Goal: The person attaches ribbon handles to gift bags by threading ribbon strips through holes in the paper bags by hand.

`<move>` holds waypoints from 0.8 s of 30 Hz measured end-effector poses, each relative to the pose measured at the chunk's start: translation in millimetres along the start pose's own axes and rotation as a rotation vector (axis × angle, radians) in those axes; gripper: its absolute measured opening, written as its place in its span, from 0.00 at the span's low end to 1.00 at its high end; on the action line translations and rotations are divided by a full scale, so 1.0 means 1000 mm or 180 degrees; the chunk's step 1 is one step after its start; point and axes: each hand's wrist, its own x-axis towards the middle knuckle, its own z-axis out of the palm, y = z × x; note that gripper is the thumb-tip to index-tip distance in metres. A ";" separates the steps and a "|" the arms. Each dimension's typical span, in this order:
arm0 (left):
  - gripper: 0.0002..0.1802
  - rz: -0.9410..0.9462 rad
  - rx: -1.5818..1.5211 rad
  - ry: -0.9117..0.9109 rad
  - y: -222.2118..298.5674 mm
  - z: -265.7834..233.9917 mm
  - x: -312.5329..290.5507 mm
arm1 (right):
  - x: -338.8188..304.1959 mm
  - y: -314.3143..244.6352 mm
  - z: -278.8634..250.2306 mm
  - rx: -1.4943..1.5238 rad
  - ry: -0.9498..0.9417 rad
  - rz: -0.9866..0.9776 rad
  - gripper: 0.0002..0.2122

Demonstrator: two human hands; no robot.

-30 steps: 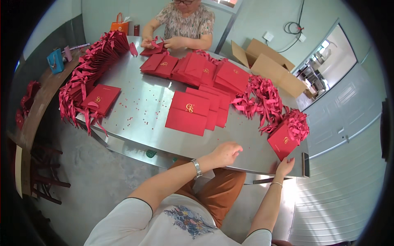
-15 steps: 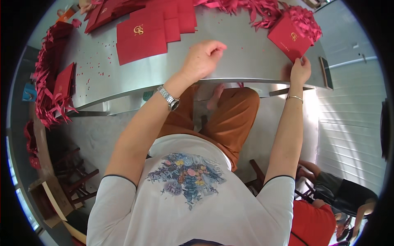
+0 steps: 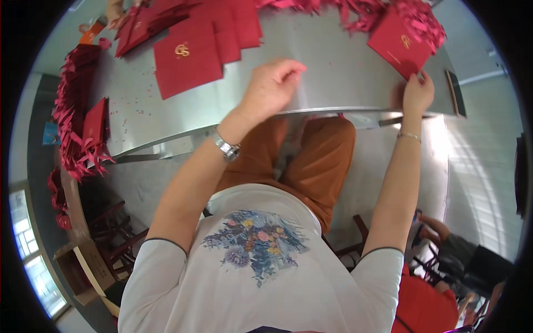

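My right hand (image 3: 417, 95) pinches the near corner of a red paper gift bag (image 3: 398, 47) with a gold emblem, lying flat at the table's right end. A heap of crimson ribbons (image 3: 425, 28) spreads against that bag's far side. Over the middle of the metal table (image 3: 327, 83), my left hand (image 3: 272, 86) is closed, its fingers curled and nothing visible in them. Just left of it lie several flat red gift bags (image 3: 189, 61), overlapping one another, the nearest one bearing a gold emblem.
More red bags with ribbons (image 3: 72, 111) line the table's left end, beside a single red bag (image 3: 94, 122). Tiny red scraps dot the tabletop. Across the far edge run more ribbons (image 3: 361, 14). Another person's hand (image 3: 115, 15) shows at the far left. Stools (image 3: 119, 238) and a carton (image 3: 83, 275) stand behind on the left.
The view has shifted slightly, so the table and bags sit a little differently in the picture. My right hand keeps its pinch on the bag's corner; my left hand stays curled.
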 end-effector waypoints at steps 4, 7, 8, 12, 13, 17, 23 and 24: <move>0.07 0.0443 0.0102 0.0014 0.005 0.007 0.001 | 0.001 0.018 -0.003 0.0025 0.0161 0.0014 0.20; 0.08 0.0723 0.0134 0.0131 0.002 0.005 -0.002 | 0.001 0.014 -0.003 0.0018 0.0169 -0.0071 0.20; 0.08 0.0779 0.0187 0.0099 0.002 0.005 -0.002 | 0.001 0.013 -0.004 0.0099 0.0160 -0.0061 0.20; 0.09 0.0868 0.0152 0.0142 0.006 0.002 -0.004 | -0.004 0.007 -0.005 0.0181 0.0095 0.0082 0.19; 0.09 0.0954 0.0082 0.0169 0.006 0.002 -0.005 | -0.006 0.005 -0.005 0.0213 0.0115 0.0127 0.20; 0.11 0.1323 0.0248 0.0259 0.032 -0.042 -0.004 | -0.017 0.001 -0.010 0.0716 0.0483 0.0316 0.18; 0.13 0.0803 0.2950 0.0979 -0.008 -0.184 0.035 | -0.027 -0.089 -0.008 0.0187 0.0419 -0.2008 0.15; 0.13 0.0719 0.3272 0.0986 -0.031 -0.201 0.035 | -0.031 -0.119 0.005 0.0373 0.0006 -0.2139 0.15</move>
